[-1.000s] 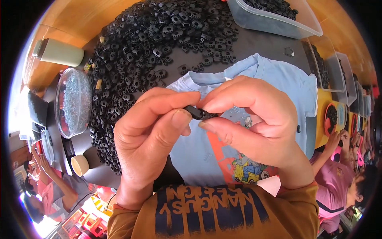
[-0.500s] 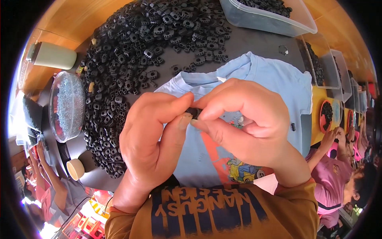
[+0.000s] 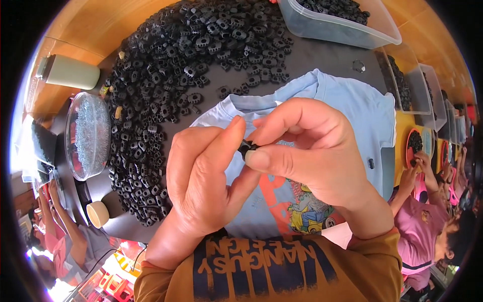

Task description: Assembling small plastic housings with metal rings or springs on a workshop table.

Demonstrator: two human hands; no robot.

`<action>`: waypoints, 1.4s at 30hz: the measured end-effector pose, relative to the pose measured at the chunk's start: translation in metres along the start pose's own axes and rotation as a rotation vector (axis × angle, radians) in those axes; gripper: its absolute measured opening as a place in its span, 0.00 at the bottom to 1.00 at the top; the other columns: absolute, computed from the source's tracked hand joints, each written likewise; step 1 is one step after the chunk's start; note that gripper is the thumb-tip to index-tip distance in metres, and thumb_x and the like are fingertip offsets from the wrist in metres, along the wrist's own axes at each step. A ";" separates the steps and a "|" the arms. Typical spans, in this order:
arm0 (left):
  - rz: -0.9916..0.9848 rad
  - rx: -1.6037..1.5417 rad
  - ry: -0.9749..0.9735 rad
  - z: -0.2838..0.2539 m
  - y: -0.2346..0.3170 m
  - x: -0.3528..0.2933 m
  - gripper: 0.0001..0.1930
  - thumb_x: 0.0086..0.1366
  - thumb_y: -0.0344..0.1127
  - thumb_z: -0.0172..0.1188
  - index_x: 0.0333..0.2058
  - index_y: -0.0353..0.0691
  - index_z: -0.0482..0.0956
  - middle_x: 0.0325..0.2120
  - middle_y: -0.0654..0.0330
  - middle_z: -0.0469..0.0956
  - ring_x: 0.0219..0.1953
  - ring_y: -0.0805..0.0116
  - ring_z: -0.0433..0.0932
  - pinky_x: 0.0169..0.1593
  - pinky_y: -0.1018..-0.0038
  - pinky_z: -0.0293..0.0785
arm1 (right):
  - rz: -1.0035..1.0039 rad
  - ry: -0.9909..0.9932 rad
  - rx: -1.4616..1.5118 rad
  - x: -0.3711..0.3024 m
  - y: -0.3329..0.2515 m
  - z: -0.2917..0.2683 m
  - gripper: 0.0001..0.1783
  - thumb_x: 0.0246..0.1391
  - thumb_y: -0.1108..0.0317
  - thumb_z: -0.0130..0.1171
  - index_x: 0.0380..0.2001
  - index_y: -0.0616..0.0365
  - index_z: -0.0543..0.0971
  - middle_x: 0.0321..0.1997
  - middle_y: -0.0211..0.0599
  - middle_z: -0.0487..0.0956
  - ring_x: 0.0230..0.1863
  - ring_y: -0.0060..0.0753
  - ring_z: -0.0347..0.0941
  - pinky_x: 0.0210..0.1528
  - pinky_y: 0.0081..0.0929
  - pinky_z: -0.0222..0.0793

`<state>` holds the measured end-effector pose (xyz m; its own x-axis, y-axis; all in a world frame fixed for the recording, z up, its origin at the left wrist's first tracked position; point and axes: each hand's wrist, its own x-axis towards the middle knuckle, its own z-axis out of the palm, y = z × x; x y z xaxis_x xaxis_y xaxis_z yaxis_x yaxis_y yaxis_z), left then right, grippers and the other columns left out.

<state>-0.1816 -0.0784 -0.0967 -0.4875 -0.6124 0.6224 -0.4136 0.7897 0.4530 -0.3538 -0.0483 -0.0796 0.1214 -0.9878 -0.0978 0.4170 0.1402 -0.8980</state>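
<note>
Between my two hands is a small black plastic hair claw clip, partly hidden by my fingers. My right hand pinches it between thumb and index finger. The fingers of my left hand close around its other side, with the thumb behind the right thumb. Beneath both hands a light blue T-shirt with a coloured print is spread over the dark table. Another small black piece lies on the shirt to the right of my right hand.
A large heap of black clip parts curves along the far and left side. A round clear dish of small springs, a pale jar and a cream cup stand left. Clear bins stand far right; a co-worker sits at right.
My left hand has shifted slightly right and its fingers have straightened upward. My right thumb now lies over the clip, which shows more than before.
</note>
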 end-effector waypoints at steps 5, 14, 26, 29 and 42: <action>0.151 0.027 0.041 0.001 -0.007 -0.003 0.25 0.42 0.22 0.66 0.44 0.30 0.75 0.29 0.54 0.74 0.27 0.62 0.72 0.32 0.66 0.71 | -0.044 0.011 -0.010 0.000 0.005 0.004 0.11 0.43 0.81 0.66 0.30 0.61 0.76 0.31 0.29 0.77 0.35 0.19 0.74 0.53 0.22 0.65; 0.030 -0.106 0.059 -0.001 0.000 0.008 0.28 0.37 0.26 0.72 0.42 0.32 0.76 0.28 0.60 0.73 0.25 0.67 0.71 0.27 0.74 0.67 | 0.028 -0.045 0.081 0.000 -0.008 -0.003 0.07 0.49 0.78 0.61 0.32 0.62 0.75 0.29 0.30 0.78 0.33 0.18 0.74 0.50 0.20 0.67; -0.206 -0.165 -0.080 0.008 -0.002 -0.001 0.37 0.45 0.30 0.69 0.55 0.31 0.65 0.34 0.55 0.72 0.32 0.60 0.71 0.37 0.69 0.67 | 0.054 0.118 -0.104 0.014 -0.005 -0.011 0.04 0.51 0.74 0.60 0.31 0.61 0.75 0.30 0.30 0.78 0.31 0.18 0.73 0.34 0.16 0.69; -0.141 -0.178 -0.016 0.005 0.002 -0.003 0.36 0.47 0.30 0.66 0.56 0.29 0.63 0.33 0.55 0.72 0.31 0.59 0.71 0.37 0.67 0.66 | 0.054 0.273 -0.025 0.018 -0.013 -0.017 0.03 0.51 0.74 0.58 0.31 0.57 0.76 0.30 0.35 0.79 0.29 0.25 0.76 0.37 0.24 0.74; 0.464 -0.363 -0.139 0.016 0.035 -0.026 0.17 0.46 0.31 0.54 0.38 0.35 0.74 0.23 0.63 0.68 0.25 0.67 0.71 0.30 0.73 0.67 | -0.033 0.213 -0.031 0.066 -0.052 -0.025 0.17 0.56 0.66 0.52 0.48 0.62 0.71 0.47 0.46 0.75 0.43 0.37 0.74 0.46 0.35 0.72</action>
<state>-0.1954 -0.0358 -0.1074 -0.6602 -0.1805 0.7291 0.1436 0.9225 0.3584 -0.3902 -0.1224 -0.0504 -0.0858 -0.9844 -0.1537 0.3895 0.1089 -0.9146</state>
